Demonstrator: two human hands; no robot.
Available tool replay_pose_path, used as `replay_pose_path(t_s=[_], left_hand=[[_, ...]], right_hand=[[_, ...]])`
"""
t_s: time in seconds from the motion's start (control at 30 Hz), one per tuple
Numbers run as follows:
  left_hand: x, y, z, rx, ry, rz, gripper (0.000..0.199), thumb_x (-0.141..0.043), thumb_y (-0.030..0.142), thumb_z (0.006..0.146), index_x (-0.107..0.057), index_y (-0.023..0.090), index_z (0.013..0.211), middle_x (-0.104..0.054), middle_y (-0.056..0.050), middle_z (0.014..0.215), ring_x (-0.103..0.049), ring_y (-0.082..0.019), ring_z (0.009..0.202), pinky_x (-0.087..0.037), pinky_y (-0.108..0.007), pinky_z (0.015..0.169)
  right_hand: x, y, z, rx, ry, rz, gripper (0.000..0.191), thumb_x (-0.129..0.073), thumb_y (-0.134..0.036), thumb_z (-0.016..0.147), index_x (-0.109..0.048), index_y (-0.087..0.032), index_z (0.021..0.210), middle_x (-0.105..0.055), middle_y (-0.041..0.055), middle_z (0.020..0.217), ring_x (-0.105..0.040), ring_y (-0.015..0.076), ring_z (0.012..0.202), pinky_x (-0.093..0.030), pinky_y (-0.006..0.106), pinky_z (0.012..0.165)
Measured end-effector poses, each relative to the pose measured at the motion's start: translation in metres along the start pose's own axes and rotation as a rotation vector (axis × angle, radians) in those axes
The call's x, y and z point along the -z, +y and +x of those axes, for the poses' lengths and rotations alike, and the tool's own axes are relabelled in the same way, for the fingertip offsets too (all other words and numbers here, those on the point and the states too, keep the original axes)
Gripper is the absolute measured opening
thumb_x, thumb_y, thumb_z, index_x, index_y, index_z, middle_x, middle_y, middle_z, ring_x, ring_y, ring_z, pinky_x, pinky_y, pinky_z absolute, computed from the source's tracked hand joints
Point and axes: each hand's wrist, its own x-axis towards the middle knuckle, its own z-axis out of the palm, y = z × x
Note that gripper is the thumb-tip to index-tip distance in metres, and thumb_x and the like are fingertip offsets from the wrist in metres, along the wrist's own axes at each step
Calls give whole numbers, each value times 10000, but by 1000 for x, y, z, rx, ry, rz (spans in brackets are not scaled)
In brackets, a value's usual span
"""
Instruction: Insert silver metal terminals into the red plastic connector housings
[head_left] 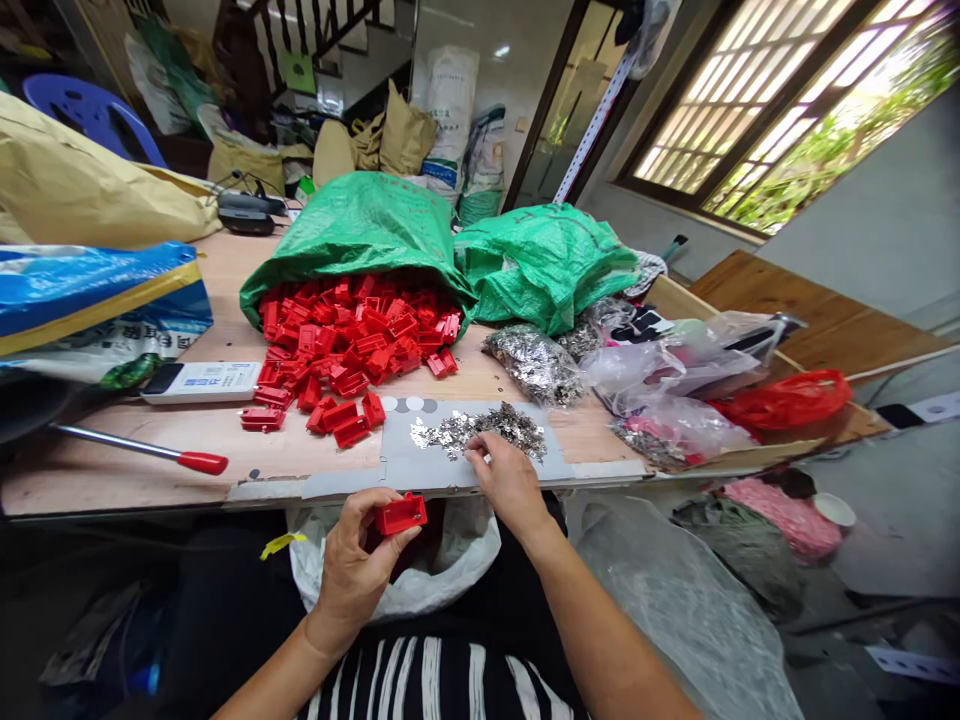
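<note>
The long wooden counter (pixel 112 480) carries everything here, its near edge running across the person's lap. Toward the back, a green woven plastic sack (pixel 360 230) lies on its side with its mouth facing the near edge, apparently so that its load spills within easy reach. A glossy mound of red plastic housings (pixel 352 335), blocky and hollow, fans out from it toward the front. To the right, a clear plastic bag of silver metal pieces (pixel 534 365) sits near the back of a grey mat (pixel 420 470), which is laid at the near edge, seemingly to keep the work directly before the body. On the mat is a loose, glinting heap of small stamped metal pieces (pixel 480 430), thin and jagged. The left hand (pixel 352 570) is raised just off the near edge, its grip pinching one red plastic housing (pixel 401 514) between thumb and fingers. The right hand (pixel 510 485) rests at the heap's near side, its grip pressed together, though any piece between the fingertips is too small to tell
</note>
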Motion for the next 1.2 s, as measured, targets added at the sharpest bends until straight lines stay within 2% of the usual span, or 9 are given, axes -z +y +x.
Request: replay_pose_path(t_s=[0.13,0.33,0.5,0.63,0.73,0.83,0.9,1.0,1.2], left_hand=[[0,1,3,63,39,-62,331,-726,190,736,-528,230,998,-653,-27,982,-673,-176,920,-568,-314,819],[0,10,7,211,68,-211,351,-756,192,698,-534,218,969,-639,-20,982,-661,-167,910,-554,-306,830],[0,17,12,386,59,-476,377,-771,180,682,-509,214,951,-618,7,969,-662,-133,852,-557,-284,808],[-2,25,15,507,47,-673,391,-772,173,668,-495,222,941,-599,27,954,-665,-141,811,-580,-348,773],[-2,33,18,606,8,-753,394,-753,183,686,-522,236,1001,-603,26,939,-656,-148,822,-577,-379,785],[-2,36,22,671,-35,-771,393,-721,199,722,-572,228,1085,-635,-1,947,-640,-143,844,-561,-333,798],[-2,35,23,690,-51,-777,382,-706,220,742,-601,213,1108,-655,-22,954,-636,-139,845,-549,-289,777],[-3,33,25,692,-63,-789,372,-698,245,760,-623,217,1124,-670,-31,972,-637,-131,839,-535,-254,761],[-3,31,28,642,-75,-761,424,-706,235,753,-594,242,1162,-668,-33,975,-638,-139,854,-530,-258,758]], right_hand=[[-1,9,15,-13,-12,-231,42,-605,-246,839,-617,-207,850,-670,26,872,-602,164,779,-371,249,662],[-8,6,17,33,-7,-254,25,-587,-202,828,-601,-204,807,-662,27,843,-584,164,739,-340,257,622],[-7,10,16,77,28,-129,26,-541,-193,842,-564,-201,834,-651,28,785,-584,176,727,-357,265,644],[-4,13,12,109,16,125,46,-512,-197,839,-556,-196,855,-656,36,832,-596,178,758,-400,280,701],[1,5,2,125,-47,381,78,-532,-269,852,-567,-200,853,-644,25,824,-577,159,718,-417,269,672],[5,-12,-13,185,-162,548,92,-555,-283,859,-573,-201,821,-605,4,743,-533,138,656,-406,249,617],[6,-23,-22,250,-219,556,78,-562,-255,864,-583,-203,810,-595,0,723,-514,132,643,-399,247,612],[4,-33,-29,340,-225,489,65,-570,-214,864,-601,-207,808,-606,12,757,-523,143,685,-406,261,650],[0,-31,-27,441,-236,468,73,-581,-188,869,-630,-216,823,-628,26,797,-566,157,748,-437,278,701]])
